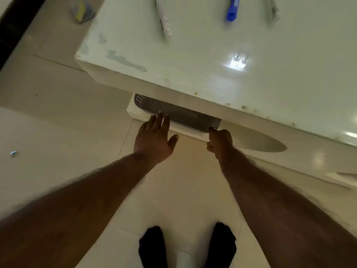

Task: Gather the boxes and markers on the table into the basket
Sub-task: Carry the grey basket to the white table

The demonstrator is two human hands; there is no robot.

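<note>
- The surface (pixel 212 60), white and glossy with worn patches near its corner, fills the frame from 12 to 3 o'clock; its near edge runs diagonally from 10 o'clock down toward 3 o'clock.
- The basket (pixel 179 113), dark grey with small perforations at its ends, sits on a low white shelf (pixel 133 111) under that edge, just above the frame's centre; only its near rim shows, the rest is hidden beneath the surface.
- The left hand (pixel 154 140) reaches forward with its grip apart: fingers straight, thumb spread to the side, fingertips (pixel 160 114) touching the basket's rim at its left part.
- The right hand (pixel 221 140) has its grip clamped on the basket's right end, fingers curled around the rim.
- A white marker (pixel 164 18) lies on the surface at 12 o'clock, slanted, well apart from the basket.
- A blue marker (pixel 232 9) lies at 1 o'clock, cut off by the top edge.
- A pale grey object (pixel 273 8) lies at 2 o'clock; it is too blurred to tell what it is.
- A grey and yellow item (pixel 82 11) lies on the floor (pixel 58 113) at 11 o'clock, beside the surface's corner.
- Two dark-socked feet (pixel 154 246) stand on the pale tiles at 6 o'clock.
</note>
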